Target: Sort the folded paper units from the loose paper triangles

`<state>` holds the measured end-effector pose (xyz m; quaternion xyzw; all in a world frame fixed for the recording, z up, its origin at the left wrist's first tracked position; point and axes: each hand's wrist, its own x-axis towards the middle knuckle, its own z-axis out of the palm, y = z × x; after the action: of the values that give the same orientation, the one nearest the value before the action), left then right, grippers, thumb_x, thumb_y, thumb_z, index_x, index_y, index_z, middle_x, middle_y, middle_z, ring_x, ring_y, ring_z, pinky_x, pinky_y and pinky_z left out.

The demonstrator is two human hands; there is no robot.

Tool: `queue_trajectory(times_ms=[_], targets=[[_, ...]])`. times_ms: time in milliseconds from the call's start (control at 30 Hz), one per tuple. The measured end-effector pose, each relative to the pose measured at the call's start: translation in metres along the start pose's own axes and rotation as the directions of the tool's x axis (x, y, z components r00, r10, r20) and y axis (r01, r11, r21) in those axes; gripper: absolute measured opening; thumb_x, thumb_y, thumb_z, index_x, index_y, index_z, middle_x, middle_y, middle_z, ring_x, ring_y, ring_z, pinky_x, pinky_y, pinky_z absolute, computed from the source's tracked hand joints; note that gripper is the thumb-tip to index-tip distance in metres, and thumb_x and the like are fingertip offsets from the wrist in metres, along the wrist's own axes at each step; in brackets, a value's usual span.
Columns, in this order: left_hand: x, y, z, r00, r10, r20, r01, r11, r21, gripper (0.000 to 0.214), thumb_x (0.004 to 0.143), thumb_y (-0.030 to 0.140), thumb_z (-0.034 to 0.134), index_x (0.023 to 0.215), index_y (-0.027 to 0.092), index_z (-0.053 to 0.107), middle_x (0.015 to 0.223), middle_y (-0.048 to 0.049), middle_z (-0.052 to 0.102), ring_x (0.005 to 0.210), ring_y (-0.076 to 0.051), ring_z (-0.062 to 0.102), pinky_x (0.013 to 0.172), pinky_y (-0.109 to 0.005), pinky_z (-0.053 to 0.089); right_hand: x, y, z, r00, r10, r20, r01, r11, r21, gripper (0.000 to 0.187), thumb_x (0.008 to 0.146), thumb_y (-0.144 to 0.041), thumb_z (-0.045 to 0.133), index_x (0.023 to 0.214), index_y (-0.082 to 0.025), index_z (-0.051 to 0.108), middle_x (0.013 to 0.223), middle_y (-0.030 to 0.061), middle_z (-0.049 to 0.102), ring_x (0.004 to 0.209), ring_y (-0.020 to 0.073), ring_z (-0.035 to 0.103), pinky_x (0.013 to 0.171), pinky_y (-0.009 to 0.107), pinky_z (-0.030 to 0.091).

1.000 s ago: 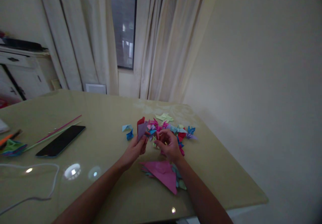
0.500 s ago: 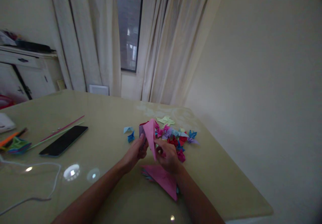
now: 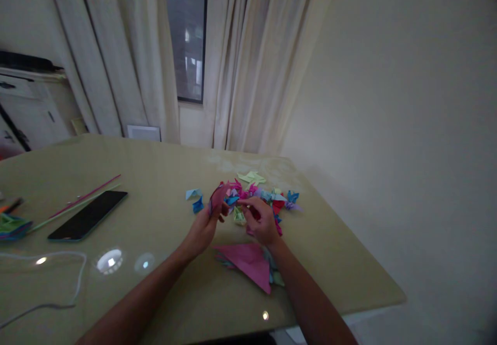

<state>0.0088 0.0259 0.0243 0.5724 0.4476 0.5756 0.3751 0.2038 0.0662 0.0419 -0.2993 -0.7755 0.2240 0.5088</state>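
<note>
My left hand (image 3: 205, 227) is closed round a pink folded paper (image 3: 218, 198), its thumb in front and the paper tilted upward. Just to the right, my right hand (image 3: 261, 222) has its thumb and forefinger drawn together. Whatever those fingertips pinch, if anything, is too small to make out. Behind both hands lies a heap of colourful origami pieces (image 3: 275, 198), partly hidden by the right hand. Nearer my body, a pink paper triangle (image 3: 248, 262) tops a stack of folded sheets beside my right wrist.
A dark phone (image 3: 88, 215) lies on the glossy table (image 3: 155, 179), with thin pink and green sticks (image 3: 83, 199) beside it. At the left are more coloured papers (image 3: 13, 226) and a white cable (image 3: 79, 278). Blue folded pieces (image 3: 198, 205) sit left of the heap.
The pink paper that stood upright between both hands now rests lower in my left hand only. My right fingers have come away from it. The view has turned slightly right.
</note>
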Motion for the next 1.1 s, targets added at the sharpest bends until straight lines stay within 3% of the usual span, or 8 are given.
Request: queue_trajectory(times_ms=[100, 233, 333, 433, 667, 800, 900, 1100], targets=[[-0.01, 0.005, -0.001, 0.969, 0.093, 0.229, -0.147, 0.961, 0.234, 0.035, 0.101, 0.046, 0.048, 0.117, 0.02, 0.065, 0.095, -0.0076, 0.071, 0.081, -0.021, 0.063, 0.076, -0.031, 0.048, 0.003, 0.008, -0.004, 0.983, 0.157, -0.099, -0.15, 0.986, 0.078, 0.021, 0.097, -0.036, 0.063, 0.104, -0.022, 0.078, 0.091, 0.0057, 0.074, 0.074, 0.0179, 0.064, 0.069, 0.029, 0.052], [-0.026, 0.017, 0.007, 0.775, 0.054, 0.629, -0.448, 0.75, 0.488, 0.035, 0.092, 0.038, 0.063, 0.125, 0.025, 0.063, 0.121, -0.0104, 0.071, 0.106, -0.028, 0.067, 0.089, -0.033, 0.048, 0.008, 0.02, -0.008, 0.94, 0.287, -0.182, -0.248, 0.946, 0.207, 0.022, 0.093, -0.038, 0.064, 0.101, -0.021, 0.077, 0.085, 0.0045, 0.074, 0.076, 0.0192, 0.066, 0.068, 0.028, 0.053], [-0.03, 0.017, 0.015, 0.63, -0.025, 0.776, -0.612, 0.599, 0.516, 0.025, 0.091, 0.037, 0.064, 0.113, 0.024, 0.066, 0.11, -0.0102, 0.07, 0.093, -0.026, 0.068, 0.081, -0.033, 0.048, 0.01, 0.024, -0.011, 0.919, 0.322, -0.229, -0.269, 0.934, 0.237, 0.021, 0.092, -0.038, 0.065, 0.099, -0.021, 0.076, 0.085, 0.004, 0.074, 0.078, 0.0197, 0.068, 0.07, 0.029, 0.054], [-0.031, 0.011, 0.018, 0.573, -0.048, 0.818, -0.655, 0.573, 0.492, 0.02, 0.093, 0.03, 0.061, 0.112, 0.025, 0.065, 0.11, -0.0091, 0.07, 0.09, -0.024, 0.068, 0.077, -0.032, 0.047, 0.011, 0.026, -0.012, 0.911, 0.335, -0.24, -0.274, 0.928, 0.253, 0.021, 0.092, -0.038, 0.065, 0.099, -0.022, 0.076, 0.085, 0.0037, 0.074, 0.079, 0.0198, 0.068, 0.071, 0.029, 0.053], [-0.033, 0.018, 0.016, 0.573, 0.041, 0.819, -0.543, 0.767, 0.342, 0.019, 0.096, 0.029, 0.058, 0.11, 0.026, 0.069, 0.112, -0.0074, 0.07, 0.092, -0.021, 0.067, 0.079, -0.029, 0.046, 0.01, 0.027, -0.012, 0.91, 0.328, -0.253, -0.263, 0.929, 0.259, 0.023, 0.091, -0.04, 0.066, 0.099, -0.021, 0.076, 0.083, 0.0032, 0.072, 0.074, 0.0183, 0.065, 0.066, 0.028, 0.05], [-0.032, 0.021, 0.013, 0.735, 0.117, 0.667, -0.325, 0.925, 0.196, 0.022, 0.097, 0.042, 0.061, 0.097, 0.021, 0.068, 0.097, -0.0076, 0.071, 0.084, -0.02, 0.064, 0.076, -0.028, 0.046, 0.011, 0.027, -0.014, 0.906, 0.331, -0.265, -0.259, 0.927, 0.272, 0.022, 0.091, -0.039, 0.065, 0.098, -0.021, 0.077, 0.084, 0.0032, 0.072, 0.074, 0.0178, 0.064, 0.067, 0.028, 0.05], [-0.029, 0.016, 0.012, 0.849, 0.087, 0.521, -0.176, 0.977, 0.123, 0.036, 0.103, 0.051, 0.049, 0.096, 0.019, 0.065, 0.082, -0.0052, 0.068, 0.071, -0.017, 0.058, 0.067, -0.027, 0.044, 0.011, 0.027, -0.015, 0.903, 0.334, -0.269, -0.261, 0.926, 0.274, 0.023, 0.091, -0.039, 0.066, 0.098, -0.021, 0.077, 0.082, 0.0026, 0.072, 0.071, 0.0168, 0.062, 0.065, 0.027, 0.048], [-0.023, 0.006, 0.011, 0.897, 0.01, 0.442, 0.014, 0.999, -0.052, 0.052, 0.101, 0.066, 0.045, 0.075, 0.021, 0.048, 0.062, 0.0038, 0.043, 0.056, -0.011, 0.038, 0.054, -0.025, 0.034, 0.011, 0.028, -0.014, 0.909, 0.308, -0.28, -0.235, 0.935, 0.264, 0.021, 0.091, -0.036, 0.066, 0.097, -0.021, 0.078, 0.084, 0.0024, 0.074, 0.075, 0.0172, 0.065, 0.07, 0.028, 0.05]])
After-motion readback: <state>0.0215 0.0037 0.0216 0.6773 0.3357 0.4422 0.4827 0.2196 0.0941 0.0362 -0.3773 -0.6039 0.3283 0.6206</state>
